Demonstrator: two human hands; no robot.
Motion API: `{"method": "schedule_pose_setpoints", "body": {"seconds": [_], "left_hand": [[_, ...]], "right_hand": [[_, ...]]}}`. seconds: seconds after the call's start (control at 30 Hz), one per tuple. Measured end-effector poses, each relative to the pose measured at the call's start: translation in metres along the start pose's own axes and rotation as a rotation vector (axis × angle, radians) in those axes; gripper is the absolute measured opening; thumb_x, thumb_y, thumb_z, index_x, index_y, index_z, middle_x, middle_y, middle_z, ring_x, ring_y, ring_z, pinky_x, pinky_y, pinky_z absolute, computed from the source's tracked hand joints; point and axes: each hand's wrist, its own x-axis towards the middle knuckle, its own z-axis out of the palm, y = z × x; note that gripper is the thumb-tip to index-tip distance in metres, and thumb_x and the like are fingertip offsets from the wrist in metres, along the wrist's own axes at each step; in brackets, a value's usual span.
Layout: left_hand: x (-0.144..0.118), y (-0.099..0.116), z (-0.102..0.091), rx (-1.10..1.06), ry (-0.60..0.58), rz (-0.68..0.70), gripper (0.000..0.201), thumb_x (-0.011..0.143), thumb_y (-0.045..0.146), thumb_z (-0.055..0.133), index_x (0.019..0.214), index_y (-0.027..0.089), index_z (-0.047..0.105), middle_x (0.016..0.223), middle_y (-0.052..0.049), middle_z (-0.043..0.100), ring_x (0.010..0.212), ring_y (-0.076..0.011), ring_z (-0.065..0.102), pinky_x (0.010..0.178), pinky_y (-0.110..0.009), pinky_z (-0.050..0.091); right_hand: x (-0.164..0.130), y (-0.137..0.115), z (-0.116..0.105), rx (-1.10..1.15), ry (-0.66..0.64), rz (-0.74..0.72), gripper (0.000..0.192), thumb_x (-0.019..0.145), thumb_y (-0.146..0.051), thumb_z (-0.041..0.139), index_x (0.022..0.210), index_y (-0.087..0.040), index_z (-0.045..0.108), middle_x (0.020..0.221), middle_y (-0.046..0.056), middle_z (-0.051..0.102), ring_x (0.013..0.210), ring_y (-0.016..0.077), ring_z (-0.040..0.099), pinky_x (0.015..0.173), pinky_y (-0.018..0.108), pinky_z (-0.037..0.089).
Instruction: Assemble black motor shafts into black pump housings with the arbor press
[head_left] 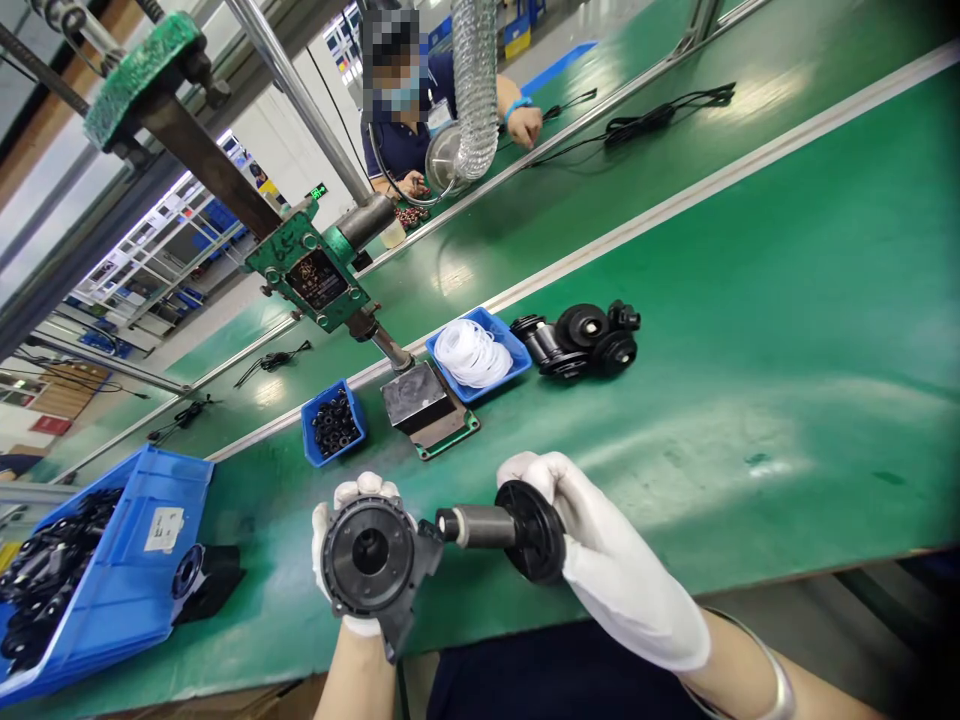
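Bright overhead light leaves pale glare streaks on the green worktop (750, 330); shadows are soft, edges bend, and the right corners darken.

The left hand (352, 560) is mostly hidden behind the round black housing (369, 555), and the near-left blue bin (112, 590) is cut off by the edge.

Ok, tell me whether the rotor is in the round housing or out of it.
Out. The right hand holds the rotor beside the round housing in the left hand; its shaft tip is outside the opening.
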Motion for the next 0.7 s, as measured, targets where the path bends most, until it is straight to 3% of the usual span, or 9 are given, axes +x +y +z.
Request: {"method": "schedule_pose_setpoints", "body": {"seconds": [0.17, 0.37, 0.53, 0.7], "left_hand": [[-0.002, -0.02, 0.001, -0.142, 0.021, -0.063, 0.042, 0.088, 0.067, 0.042, 0.094, 0.033, 0.066, 0.102, -0.003, 0.063, 0.099, -0.0248, 0.061, 0.081, -0.038, 0.053], [-0.005, -0.028, 0.011, -0.357, -0.005, -0.121, 0.03, 0.094, 0.052, 0.046, 0.088, 0.028, 0.063, 0.091, 0.0, 0.062, 0.079, -0.0154, 0.063, 0.065, -0.026, 0.054], [-0.008, -0.036, 0.013, -0.638, -0.088, -0.249, 0.028, 0.095, 0.046, 0.048, 0.092, 0.025, 0.066, 0.096, -0.001, 0.067, 0.088, -0.0179, 0.067, 0.071, -0.028, 0.056], [-0.012, -0.038, 0.019, -0.74, 0.053, -0.373, 0.023, 0.09, 0.045, 0.058, 0.084, 0.026, 0.068, 0.087, 0.001, 0.07, 0.08, -0.0159, 0.067, 0.078, -0.029, 0.055]], "right_hand": [[0.004, 0.003, 0.001, 0.136, 0.096, 0.09, 0.033, 0.081, -0.043, 0.072, 0.082, -0.024, 0.045, 0.085, -0.001, 0.043, 0.068, 0.0132, 0.04, 0.055, 0.023, 0.041], [0.006, 0.007, 0.005, 0.23, 0.113, 0.169, 0.035, 0.078, -0.043, 0.074, 0.083, -0.024, 0.045, 0.088, -0.002, 0.043, 0.064, 0.0111, 0.044, 0.053, 0.025, 0.046], [0.009, 0.014, 0.006, 0.231, 0.148, 0.191, 0.034, 0.077, -0.041, 0.075, 0.084, -0.024, 0.047, 0.088, -0.002, 0.044, 0.064, 0.0116, 0.046, 0.052, 0.026, 0.048], [0.012, 0.018, 0.004, 0.234, 0.185, 0.219, 0.038, 0.072, -0.045, 0.078, 0.085, -0.024, 0.049, 0.09, -0.001, 0.045, 0.065, 0.0122, 0.046, 0.05, 0.026, 0.048]]}}
